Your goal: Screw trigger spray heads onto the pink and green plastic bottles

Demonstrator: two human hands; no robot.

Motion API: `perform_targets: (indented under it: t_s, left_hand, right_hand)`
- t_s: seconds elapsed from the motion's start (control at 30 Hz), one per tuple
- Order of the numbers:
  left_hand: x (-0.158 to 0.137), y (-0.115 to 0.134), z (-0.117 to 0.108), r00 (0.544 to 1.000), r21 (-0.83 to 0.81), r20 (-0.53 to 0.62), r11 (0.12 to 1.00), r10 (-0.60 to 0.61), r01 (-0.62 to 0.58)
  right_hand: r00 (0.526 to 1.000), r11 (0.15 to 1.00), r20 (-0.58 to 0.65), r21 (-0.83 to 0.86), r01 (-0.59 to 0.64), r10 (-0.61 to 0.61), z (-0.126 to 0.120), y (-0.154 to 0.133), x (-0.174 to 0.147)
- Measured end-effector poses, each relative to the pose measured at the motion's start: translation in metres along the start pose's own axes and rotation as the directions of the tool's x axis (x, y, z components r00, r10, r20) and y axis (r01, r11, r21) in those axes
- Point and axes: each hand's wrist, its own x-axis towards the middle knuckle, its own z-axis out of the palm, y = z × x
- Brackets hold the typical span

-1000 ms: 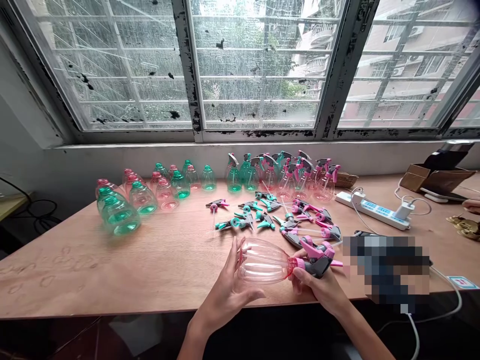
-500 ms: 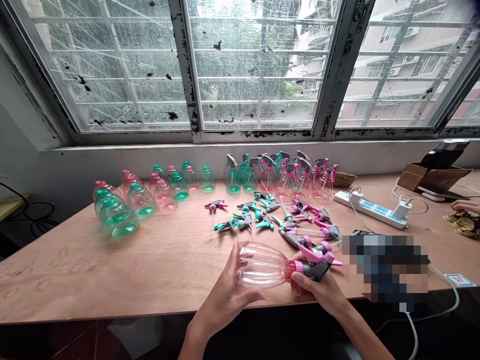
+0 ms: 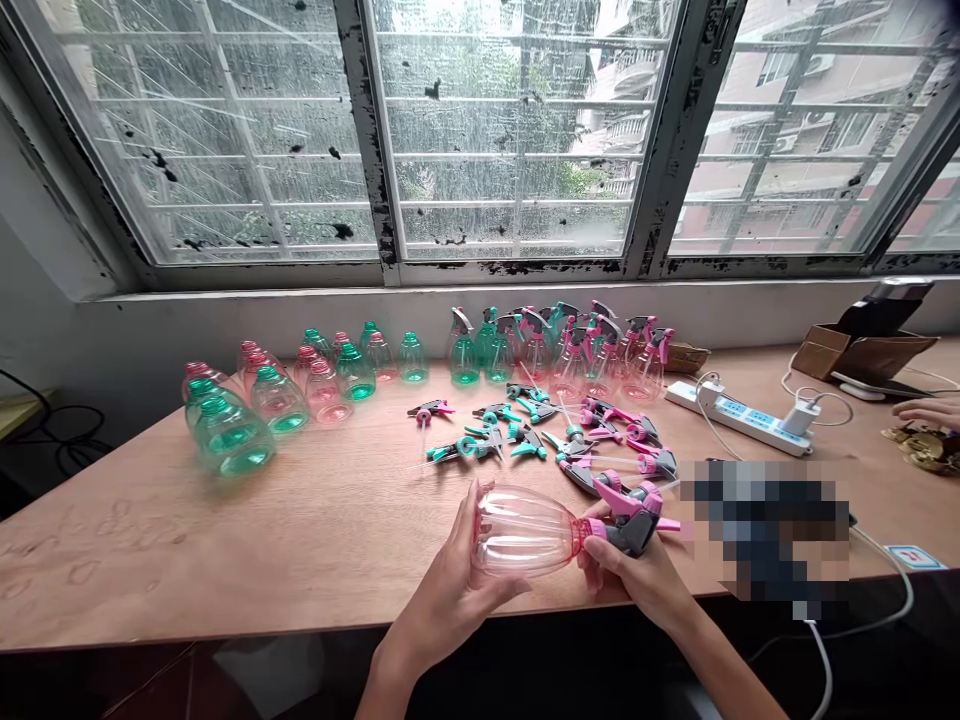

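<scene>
"Right hand: free or busy?"

"Pinching the pink collar of the trigger sprayer on a clear pink bottle, held sideways near the table's six o'clock edge. The left hand, spread, cupped its base."

"What changed?"

"Little there, so the neck joint probably remained the concern. Another person's hand had reached farther in, around half past two."

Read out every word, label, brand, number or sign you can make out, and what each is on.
No text is readable in this view.
Small card at the table's front edge, right side: coloured marks, too small and blurred to read.
White power strip: blue patches, no legible lettering.
Pink bottle in the right hand: no lettering visible.
</scene>
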Motion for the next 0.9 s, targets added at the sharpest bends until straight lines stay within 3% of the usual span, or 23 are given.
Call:
perform_targets:
  t_s: [0.2,0.43,0.6,0.73,0.9]
  left_hand:
    - [0.0009,-0.0002,0.0001,0.999,0.092,-0.032,0.996,0.011,-0.008]
    - [0.0011,-0.0014,-0.0019,1.0,-0.004,-0.01,1.0,-0.017,0.017]
    - [-0.0014,-0.0024,-0.0005,1.0,0.101,-0.017,0.995,0.017,-0.015]
    - [-0.0009,-0.0033,0.0004,0.999,0.005,-0.019,0.999,0.046,-0.046]
    - [0.0018,-0.0028,-0.0009,1.0,-0.082,-0.014,0.997,-0.015,0.014]
  right_hand:
    - [1.0,1.0,-0.011,0.001,0.027,-0.027,-0.0007,0.0004,0.0016]
    - [0.999,1.0,-0.037,-0.001,0.018,-0.018,0.0037,-0.0012,0.0]
    - [0.999,1.0,-0.029,-0.008,0.016,-0.016,0.0015,-0.0003,0.0026]
    - [1.0,1.0,-0.013,-0.017,0.019,-0.019,0.0011,-0.0002,0.0025]
    - [1.0,0.999,-0.015,-0.046,0.023,-0.024,0.0049,-0.0027,-0.0009]
